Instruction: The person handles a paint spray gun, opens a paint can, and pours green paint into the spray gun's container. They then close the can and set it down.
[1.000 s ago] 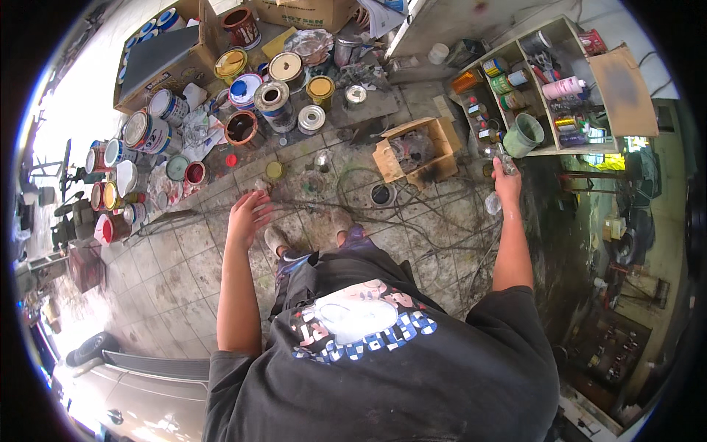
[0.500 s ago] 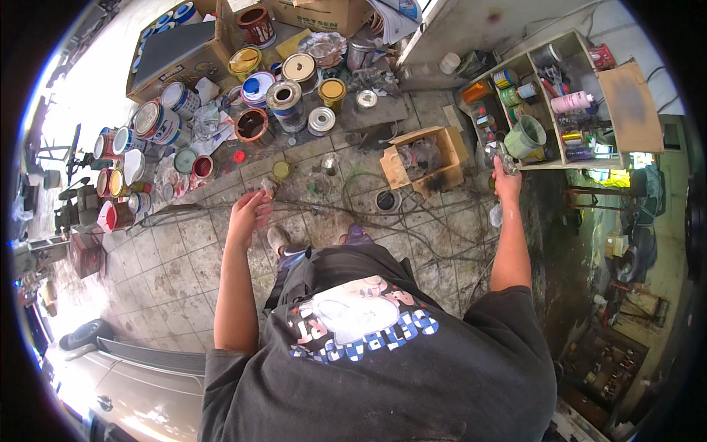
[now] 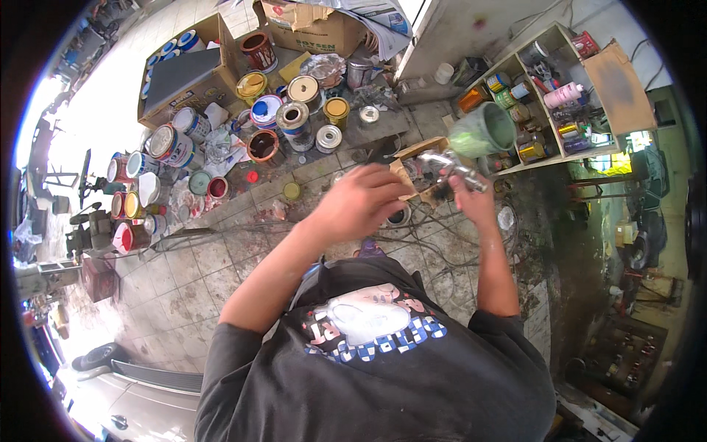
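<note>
My right hand [image 3: 475,195] grips a metal spray gun [image 3: 465,175] by its handle. A translucent, greenish cup [image 3: 482,131] is attached at its far end, tilted with the wide opening toward the right. My left hand [image 3: 361,202] is raised in front of me, palm down, its fingers stretched toward the spray gun but apart from it. Nothing shows in that hand; its fingertips are slightly blurred. Below the two hands, an open cardboard box [image 3: 421,153] sits on the floor, partly hidden by the spray gun and my fingers.
Many paint cans [image 3: 294,125] stand on a low surface at the far left, beside a large carton [image 3: 188,88]. A shelf unit [image 3: 563,163] with tins and bottles stands at the right. Hoses [image 3: 434,228] lie across the tiled floor. A car [image 3: 147,394] is behind at lower left.
My right hand has brought the spray gun and cup leftward, away from the shelf. My left hand has swung right and up toward it. The view has shifted slightly.
</note>
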### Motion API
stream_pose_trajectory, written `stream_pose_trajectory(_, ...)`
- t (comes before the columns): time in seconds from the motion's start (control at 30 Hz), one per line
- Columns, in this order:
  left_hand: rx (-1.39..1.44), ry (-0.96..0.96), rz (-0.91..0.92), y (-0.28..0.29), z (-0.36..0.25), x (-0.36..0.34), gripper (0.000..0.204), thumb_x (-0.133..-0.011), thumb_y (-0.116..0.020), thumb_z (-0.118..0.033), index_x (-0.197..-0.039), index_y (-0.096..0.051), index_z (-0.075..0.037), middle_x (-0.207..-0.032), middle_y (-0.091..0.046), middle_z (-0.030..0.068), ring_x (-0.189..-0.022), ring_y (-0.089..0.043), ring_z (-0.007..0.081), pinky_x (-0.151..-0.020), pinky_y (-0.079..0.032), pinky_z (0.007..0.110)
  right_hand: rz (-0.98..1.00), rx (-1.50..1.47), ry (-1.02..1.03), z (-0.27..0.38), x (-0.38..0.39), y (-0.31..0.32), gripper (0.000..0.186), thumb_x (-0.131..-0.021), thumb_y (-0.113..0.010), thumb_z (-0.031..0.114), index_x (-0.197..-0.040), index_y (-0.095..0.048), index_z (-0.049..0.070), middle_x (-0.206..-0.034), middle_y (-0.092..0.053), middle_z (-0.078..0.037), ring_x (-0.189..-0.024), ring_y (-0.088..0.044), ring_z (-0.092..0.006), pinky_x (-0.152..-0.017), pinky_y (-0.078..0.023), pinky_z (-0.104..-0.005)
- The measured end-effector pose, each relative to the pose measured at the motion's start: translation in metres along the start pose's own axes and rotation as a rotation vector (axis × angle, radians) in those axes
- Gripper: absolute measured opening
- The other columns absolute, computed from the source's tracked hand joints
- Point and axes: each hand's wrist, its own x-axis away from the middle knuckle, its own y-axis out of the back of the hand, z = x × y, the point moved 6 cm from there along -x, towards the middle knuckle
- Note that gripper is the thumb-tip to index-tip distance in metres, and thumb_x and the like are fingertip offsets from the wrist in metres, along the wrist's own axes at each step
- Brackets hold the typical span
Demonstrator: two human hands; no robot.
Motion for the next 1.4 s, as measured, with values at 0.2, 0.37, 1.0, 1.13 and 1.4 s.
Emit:
stream_pose_trajectory(0.2,-0.266,-0.051,0.007,-0.013,-0.013,-0.022,0.027,-0.093,-0.070,-0.026,-0.117,-0.075,-0.015,-0.117,-0.071,0.0061,-0.119,-0.059,0.0288,-0.102,-0.045,0.044,0.079,-0.063,-0.113,-0.013,0.030,-0.100,0.036,-0.093,-0.081,0.015,-0.121,-0.070,-0.005,-0.106,-0.073,-0.008,-0.093,-0.067,-0.0119,-0.079,-0.058,-0.0292)
stream_pose_trajectory(0.37,-0.277,0.124,-0.004,-0.002,0.009,0.023,0.027,-0.088,-0.073,-0.025,-0.113,-0.071,-0.016,-0.110,-0.071,0.0003,-0.110,-0.060,0.0269,-0.092,-0.043,0.042,0.171,-0.067,0.036,0.002,0.044,-0.151,0.044,-0.089,-0.084,0.020,-0.122,-0.069,-0.006,-0.102,-0.074,-0.009,-0.093,-0.068,-0.0128,-0.074,-0.058,-0.0306)
stream_pose_trajectory(1.0,-0.391,0.522,-0.136,0.067,0.036,0.170,0.029,-0.089,-0.074,-0.020,-0.118,-0.074,-0.019,-0.115,-0.072,0.0005,-0.116,-0.059,0.0296,-0.100,-0.044,0.046,0.677,0.259,0.400,0.036,0.049,-0.302,0.038,-0.086,-0.083,0.025,-0.117,-0.075,0.003,-0.086,-0.074,-0.021,-0.070,-0.072,-0.0270,-0.067,-0.054,-0.0378)
stream_pose_trajectory(1.13,-0.352,0.704,-0.215,0.081,0.038,0.216,0.028,-0.089,-0.074,-0.017,-0.117,-0.074,-0.017,-0.114,-0.073,0.0034,-0.115,-0.061,0.0312,-0.101,-0.046,0.047,0.819,0.254,0.313,0.035,0.062,-0.347,0.038,-0.086,-0.081,0.028,-0.118,-0.076,0.007,-0.094,-0.076,-0.021,-0.080,-0.074,-0.0364,-0.074,-0.056,-0.0427)
stream_pose_trajectory(1.4,-0.375,0.734,-0.257,0.120,0.038,0.285,0.020,-0.091,-0.073,-0.012,-0.109,-0.078,-0.013,-0.107,-0.075,0.0044,-0.105,-0.064,0.0295,-0.092,-0.047,0.043,0.888,0.348,0.380,0.031,0.103,-0.426,0.044,-0.089,-0.075,0.041,-0.124,-0.074,0.013,-0.109,-0.074,-0.021,-0.103,-0.069,-0.0438,-0.091,-0.055,-0.0534)
